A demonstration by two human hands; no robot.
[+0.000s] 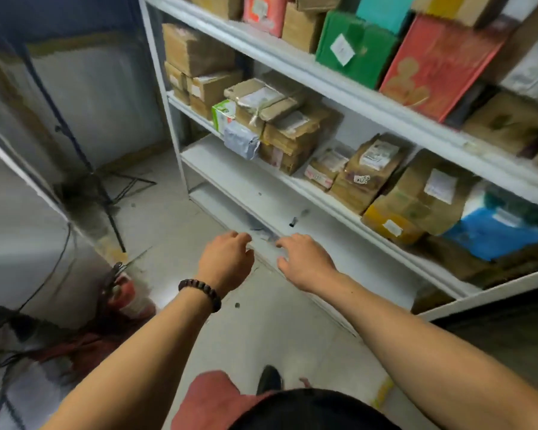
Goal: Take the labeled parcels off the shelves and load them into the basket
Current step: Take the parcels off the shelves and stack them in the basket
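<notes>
Both my arms reach forward toward a low white shelf [236, 178]. My left hand [227, 259], with a dark bead bracelet at the wrist, and my right hand [305, 262] hover side by side near the shelf's front edge, fingers loosely curled, holding nothing. A thin grey flat packet [263, 232] lies on the lower shelf just beyond my fingertips. Brown labeled parcels [292, 131] and a grey bag [241, 142] sit on the shelf above. No basket is in view.
Upper shelves hold a green box [351, 51], a red box [432, 66], a blue parcel [491, 234] and several cardboard boxes. A black stand [84, 162] and a red fire extinguisher [121, 293] are on the floor at left. Grey floor lies below my arms.
</notes>
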